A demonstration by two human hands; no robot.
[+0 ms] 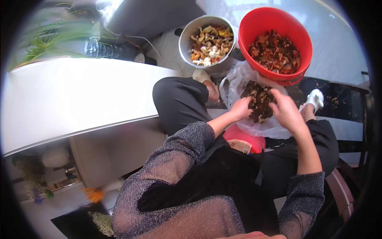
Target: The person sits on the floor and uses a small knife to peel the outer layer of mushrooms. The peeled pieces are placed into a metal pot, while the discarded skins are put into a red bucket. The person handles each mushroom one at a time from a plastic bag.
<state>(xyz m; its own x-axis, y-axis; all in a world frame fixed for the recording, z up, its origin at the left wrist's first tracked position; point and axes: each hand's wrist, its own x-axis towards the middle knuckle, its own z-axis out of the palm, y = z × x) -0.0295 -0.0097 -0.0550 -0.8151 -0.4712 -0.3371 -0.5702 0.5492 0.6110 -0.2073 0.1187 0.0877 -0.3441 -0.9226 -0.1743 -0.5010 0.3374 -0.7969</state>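
Between my legs, a translucent plastic bag [259, 129] lies spread under a heap of dark brown, leafy-looking bits mixed with small pale pieces that look like mushrooms [259, 104]. My left hand [241, 109] reaches into the heap's left side with its fingers bent together; whatever they pinch is too small to name. At the right edge, my right hand [287, 110] touches the heap, its thumb and forefinger apart. Under the bag stands a pinkish-red container [247, 139], mostly covered.
Ahead, a metal pot [185, 47] holds brown, yellow and white mushrooms [212, 44]. Right of it, a red bucket [299, 30] contains brown-orange scraps [274, 52]. A white tabletop [79, 99] borders my left leg. Dark chair-like furniture [364, 123] stands right; crumbs [333, 101] lie on the floor.
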